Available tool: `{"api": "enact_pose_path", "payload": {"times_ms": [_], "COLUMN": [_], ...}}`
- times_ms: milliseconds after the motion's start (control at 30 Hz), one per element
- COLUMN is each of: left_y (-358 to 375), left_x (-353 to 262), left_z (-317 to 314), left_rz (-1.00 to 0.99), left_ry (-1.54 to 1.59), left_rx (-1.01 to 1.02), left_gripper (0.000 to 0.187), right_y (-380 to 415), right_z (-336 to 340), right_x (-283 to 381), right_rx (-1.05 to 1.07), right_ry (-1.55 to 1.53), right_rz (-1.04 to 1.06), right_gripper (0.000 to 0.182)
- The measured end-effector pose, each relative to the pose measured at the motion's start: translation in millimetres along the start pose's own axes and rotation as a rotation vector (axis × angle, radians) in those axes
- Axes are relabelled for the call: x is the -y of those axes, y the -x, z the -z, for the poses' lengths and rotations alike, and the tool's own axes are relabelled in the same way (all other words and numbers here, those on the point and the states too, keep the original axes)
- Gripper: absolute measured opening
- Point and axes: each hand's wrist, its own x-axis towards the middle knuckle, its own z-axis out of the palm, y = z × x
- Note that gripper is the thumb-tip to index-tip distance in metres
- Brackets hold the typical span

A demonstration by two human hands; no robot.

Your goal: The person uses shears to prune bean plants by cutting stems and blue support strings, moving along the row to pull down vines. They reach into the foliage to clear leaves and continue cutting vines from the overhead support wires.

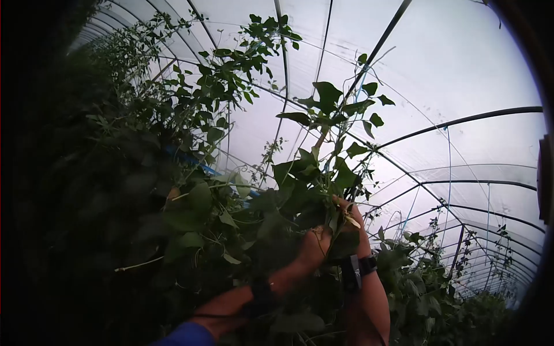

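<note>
Both hands are raised among climbing vines at the centre of the head view. My left hand (pixel 316 243) is at the stems, its fingers mostly hidden by shadow and leaves. Close beside it on the right, my right hand (pixel 353 220) reaches up to the vine stems (pixel 330 187), with its fingers partly behind leaves and a pale, withered bit (pixel 351 219) near them. What either hand grips cannot be made out. Broad green leaves (pixel 328 97) stand above the hands. Dark bands with a small device (pixel 351 273) sit on the wrists.
Dense dark foliage (pixel 115 202) fills the left side. Overhead, curved metal hoops (pixel 490 115) carry a translucent cover (pixel 461 63). Thin blue strings (pixel 449 167) hang at the right, above a further row of plants (pixel 421 277). A blue strip (pixel 210 169) crosses the leaves left of centre.
</note>
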Motion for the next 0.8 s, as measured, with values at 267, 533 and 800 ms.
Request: {"api": "enact_pose_path", "payload": {"times_ms": [267, 533, 800], "left_y": [7.5, 37.1, 165.0], "left_x": [5.7, 28.9, 17.7], "left_z": [32.3, 32.4, 12.6], "left_rz": [0.099, -0.44, -0.084], "left_ry": [-0.164, -0.463, -0.145], "left_rx": [0.058, 0.005, 0.397], "left_gripper": [0.023, 0.023, 0.024], "right_y": [-29.4, 10.9, 64.1], "right_z": [-31.6, -47.2, -16.1], "right_x": [-10.5, 28.2, 129.6], "right_rx": [-0.091, -0.468, -0.473], "right_ry": [-1.605, -1.444, -1.094], "right_rz": [-1.192, -1.218, -1.061], "right_gripper": [0.019, 0.022, 0.028]}}
